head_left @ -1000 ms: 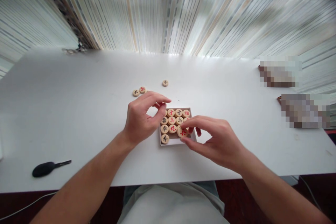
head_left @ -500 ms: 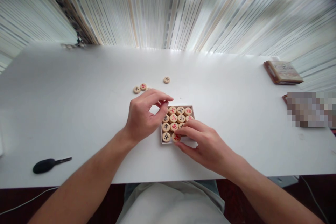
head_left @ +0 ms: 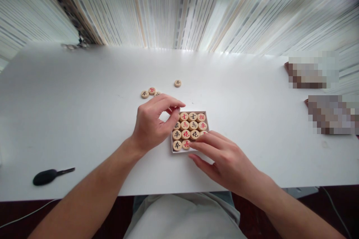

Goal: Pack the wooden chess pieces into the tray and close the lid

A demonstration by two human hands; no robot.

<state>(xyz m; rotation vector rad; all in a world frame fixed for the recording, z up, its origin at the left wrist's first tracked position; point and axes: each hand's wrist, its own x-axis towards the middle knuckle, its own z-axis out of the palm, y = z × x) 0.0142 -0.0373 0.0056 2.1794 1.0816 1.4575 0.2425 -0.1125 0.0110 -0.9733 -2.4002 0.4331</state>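
Observation:
A small white box [head_left: 171, 151] near the table's front edge holds several round wooden chess pieces with red and black characters. My left hand [head_left: 153, 123] rests at the box's upper left corner, thumb and fingers curled together in a pinch; what it holds, if anything, is hidden. My right hand [head_left: 223, 157] lies over the box's lower right corner, fingers stretched toward the pieces and holding nothing. A red-marked piece [head_left: 186, 144] sits in the bottom row just left of those fingertips. Loose pieces [head_left: 149, 92] lie on the table behind the box, and a single one [head_left: 177, 83] lies farther right.
The white table [head_left: 84, 119] runs wide to both sides. A black key-like object [head_left: 46, 176] lies at the front left. Two brownish, blurred-out items [head_left: 328, 114] sit at the right edge. A striped curtain hangs behind the table.
My right hand carried the red-marked piece down into the box's bottom row, let it go and opened. My left hand has stayed put.

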